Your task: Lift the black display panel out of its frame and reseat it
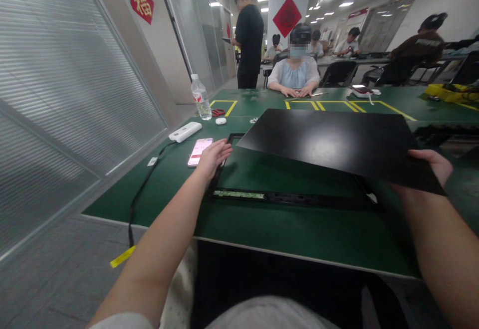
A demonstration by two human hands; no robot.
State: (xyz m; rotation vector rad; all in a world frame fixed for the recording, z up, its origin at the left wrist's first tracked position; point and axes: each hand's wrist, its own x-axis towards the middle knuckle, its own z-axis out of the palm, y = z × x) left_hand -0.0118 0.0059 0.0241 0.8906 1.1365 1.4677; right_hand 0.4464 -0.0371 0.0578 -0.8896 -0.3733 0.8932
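A flat black panel (329, 142) is held tilted above the green table, its right edge gripped by my right hand (430, 169) with the thumb on top and the fingers underneath. Below it a black rectangular frame (310, 199) lies on the table, with a green circuit strip (239, 195) along its near side. The panel hides most of the frame's far side. My left hand (215, 157) is at the frame's left side, fingers stretched out and apart from the panel. Just left of that hand lies a phone (199, 150) with a lit screen.
On the left of the table (123, 194) are a white power bank (185, 132) with a black strap, a water bottle (201, 97), red scissors (218, 112) and a white earbud case (220, 120). Across the table sits a person (295, 72); another stands behind.
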